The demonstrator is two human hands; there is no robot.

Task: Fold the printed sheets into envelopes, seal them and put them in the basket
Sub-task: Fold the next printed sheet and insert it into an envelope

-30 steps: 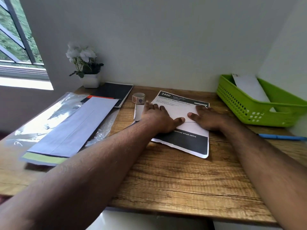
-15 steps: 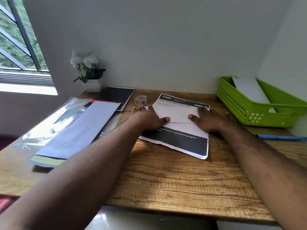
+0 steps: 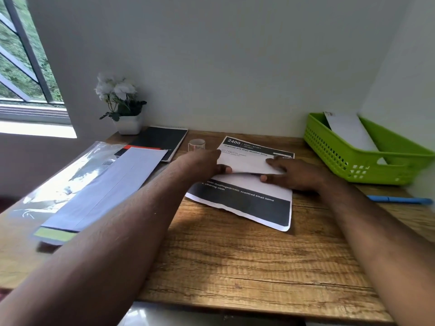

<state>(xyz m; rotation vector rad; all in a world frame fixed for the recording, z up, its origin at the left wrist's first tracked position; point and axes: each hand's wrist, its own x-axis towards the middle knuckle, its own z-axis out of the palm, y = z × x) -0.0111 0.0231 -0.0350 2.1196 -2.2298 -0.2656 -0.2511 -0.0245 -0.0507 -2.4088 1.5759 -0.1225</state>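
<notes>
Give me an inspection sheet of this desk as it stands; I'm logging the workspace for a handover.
Surface: wooden desk, against a white wall.
Job's things: printed sheet flat at desk centre; white envelope held on top of it; green basket far right with one envelope inside; envelope stack at left on a plastic sleeve; tape roll behind the sheet.
Clutter: black notebook; blue pen at right.
Hands: left hand and right hand grip the envelope's ends.
Cables: nothing seen.
Surroundings: potted white flowers at back left; window at left.
</notes>
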